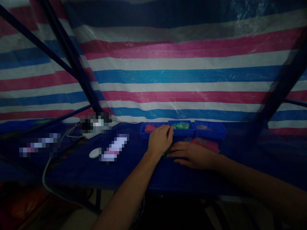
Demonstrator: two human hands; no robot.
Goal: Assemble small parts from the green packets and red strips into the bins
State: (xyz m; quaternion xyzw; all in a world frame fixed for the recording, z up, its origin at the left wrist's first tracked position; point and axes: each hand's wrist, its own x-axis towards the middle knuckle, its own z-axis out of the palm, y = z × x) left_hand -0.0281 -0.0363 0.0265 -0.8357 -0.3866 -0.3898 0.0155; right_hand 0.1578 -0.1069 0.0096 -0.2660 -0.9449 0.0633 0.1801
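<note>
My left hand (160, 139) is in front of the left blue tray (145, 134) and the middle blue tray (184, 132). Its fingers are curled together, and whatever they may hold is hidden. Low over the blue table, my right hand (189, 153) lies with its fingers stretched toward my left wrist. A small dark green item (166, 154) shows at those fingertips, too dim to name. Behind the right hand is a flat red packet (208, 144), apparently in clear plastic. Red pieces (150, 128) fill the left tray, and green pieces (181, 126) in clear wrapping fill the middle one.
A right-hand blue tray (211, 131) holds dim small contents. Left on the table (79, 169) are a round white object (95, 153), a blurred-out phone-like shape (115, 148) and a white power strip (92, 133) with a cable. Dark metal poles and a striped sheet (179, 76) stand behind.
</note>
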